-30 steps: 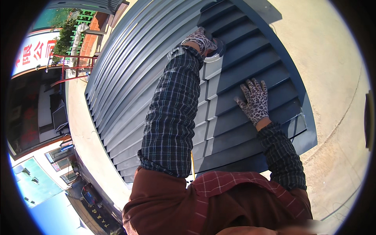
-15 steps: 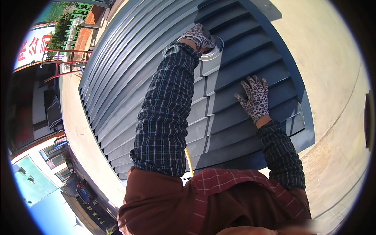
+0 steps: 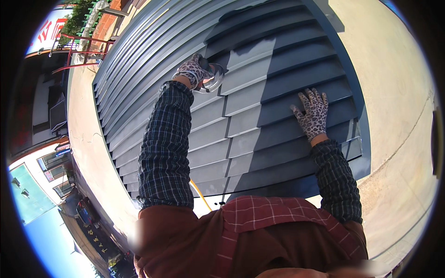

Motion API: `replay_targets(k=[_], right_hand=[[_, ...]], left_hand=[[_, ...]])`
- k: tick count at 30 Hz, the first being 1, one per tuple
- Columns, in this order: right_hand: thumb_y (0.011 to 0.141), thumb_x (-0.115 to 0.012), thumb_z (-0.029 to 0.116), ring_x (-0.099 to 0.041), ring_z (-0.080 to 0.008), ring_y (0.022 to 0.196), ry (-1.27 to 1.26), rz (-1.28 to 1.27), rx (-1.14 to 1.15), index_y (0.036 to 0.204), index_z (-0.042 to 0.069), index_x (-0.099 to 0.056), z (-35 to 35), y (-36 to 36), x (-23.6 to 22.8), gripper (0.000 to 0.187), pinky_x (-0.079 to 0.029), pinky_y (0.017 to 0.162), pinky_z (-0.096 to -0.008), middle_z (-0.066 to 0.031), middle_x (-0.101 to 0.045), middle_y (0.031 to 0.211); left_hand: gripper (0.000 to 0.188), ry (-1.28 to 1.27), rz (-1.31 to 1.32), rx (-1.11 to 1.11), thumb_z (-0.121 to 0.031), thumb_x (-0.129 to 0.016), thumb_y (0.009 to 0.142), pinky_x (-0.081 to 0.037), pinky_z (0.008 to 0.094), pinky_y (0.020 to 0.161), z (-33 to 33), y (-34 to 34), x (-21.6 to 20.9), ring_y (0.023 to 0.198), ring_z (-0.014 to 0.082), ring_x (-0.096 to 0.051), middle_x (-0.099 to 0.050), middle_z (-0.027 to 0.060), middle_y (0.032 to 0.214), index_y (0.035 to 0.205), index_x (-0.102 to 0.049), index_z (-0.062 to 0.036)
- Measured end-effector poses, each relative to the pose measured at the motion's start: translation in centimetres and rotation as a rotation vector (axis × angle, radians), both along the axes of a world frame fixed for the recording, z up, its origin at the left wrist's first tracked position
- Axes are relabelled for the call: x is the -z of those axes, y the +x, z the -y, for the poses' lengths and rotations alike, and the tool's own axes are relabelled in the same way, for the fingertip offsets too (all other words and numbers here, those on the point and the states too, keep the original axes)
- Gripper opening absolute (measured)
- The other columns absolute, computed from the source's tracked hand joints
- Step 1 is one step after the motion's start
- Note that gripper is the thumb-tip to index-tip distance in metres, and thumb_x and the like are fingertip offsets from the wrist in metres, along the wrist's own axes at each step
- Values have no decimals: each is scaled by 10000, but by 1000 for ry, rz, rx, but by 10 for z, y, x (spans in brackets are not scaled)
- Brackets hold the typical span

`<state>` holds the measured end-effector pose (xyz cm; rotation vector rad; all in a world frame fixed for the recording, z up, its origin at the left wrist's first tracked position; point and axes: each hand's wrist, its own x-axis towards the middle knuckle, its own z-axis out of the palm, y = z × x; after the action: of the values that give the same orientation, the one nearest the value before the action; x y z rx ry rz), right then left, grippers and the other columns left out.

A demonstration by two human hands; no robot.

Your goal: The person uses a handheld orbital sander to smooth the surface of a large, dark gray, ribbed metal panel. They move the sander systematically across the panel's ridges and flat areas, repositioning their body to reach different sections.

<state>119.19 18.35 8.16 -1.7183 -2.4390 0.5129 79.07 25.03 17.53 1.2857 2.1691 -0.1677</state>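
A large dark grey slatted metal panel [image 3: 204, 125] lies in front of me, its overlapping slats running across it. My left hand [image 3: 193, 69], in a leopard-print glove, is closed around a round thing with a shiny, clear-looking rim [image 3: 214, 79]. It is over the upper middle of the slats; its exact kind is hard to make out, and the hand hides part of it. My right hand [image 3: 313, 113], in a matching glove, rests on the shaded slats near the panel's right frame, fingers spread and holding nothing.
Pale concrete [image 3: 394, 116] surrounds the panel. A thin yellow hose or cord [image 3: 199, 194] runs beside my body at the panel's near edge. Red metal bars [image 3: 85, 53] stand at the far left. Shadows fall over the slats' right side.
My left hand has moved left and slightly nearer across the slats with the round thing. My right hand stays spread on the panel, almost in place.
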Motion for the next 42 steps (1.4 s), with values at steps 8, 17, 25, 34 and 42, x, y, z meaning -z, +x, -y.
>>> replay_targets(k=[8, 17, 25, 34, 42], right_hand=[[955, -688, 442, -388, -289, 1480, 0, 12, 0, 1386, 103, -645, -1, 0, 0, 550, -152, 1281, -515, -123, -536, 1511], [965, -660, 471, -376, -273, 1491, -14, -37, 0, 1384, 107, -647, -4, 2, -6, 555, -140, 1287, -505, -124, -524, 1524], [925, -734, 356, -509, -283, 1377, 76, -241, 14, 1275, 53, -696, -2, 3, 2, 465, -238, 1260, -490, -128, -632, 1381], [907, -749, 341, -533, -275, 1349, 103, -351, 7, 1232, 37, -712, -3, 8, 8, 446, -250, 1255, -501, -127, -664, 1319], [910, -741, 360, -530, -259, 1360, 60, -313, -23, 1245, 45, -713, -4, 7, 0, 461, -237, 1267, -487, -117, -662, 1336]], left_hand=[[921, -81, -77, 169, -336, -898, 719, -526, 406, 1051, 49, 31, -19, 1213, 361, -660, -634, 224, 1351, 1508, -485, -100], [906, -40, -34, 199, -314, -904, 742, -500, 399, 1090, 23, 70, -13, 1240, 342, -647, -649, 204, 1353, 1509, -480, -83], [870, -58, -18, 238, -313, -900, 726, -492, 391, 1107, -19, 123, -21, 1255, 345, -640, -647, 194, 1366, 1475, -523, -82], [1052, -80, -53, 337, -356, -952, 706, -499, 379, 1103, -62, 173, -21, 1254, 320, -648, -634, 194, 1394, 1573, -411, -107], [896, -79, -14, 393, -340, -890, 764, -453, 398, 1152, -87, 201, -27, 1346, 350, -574, -596, 188, 1442, 1521, -474, -107]])
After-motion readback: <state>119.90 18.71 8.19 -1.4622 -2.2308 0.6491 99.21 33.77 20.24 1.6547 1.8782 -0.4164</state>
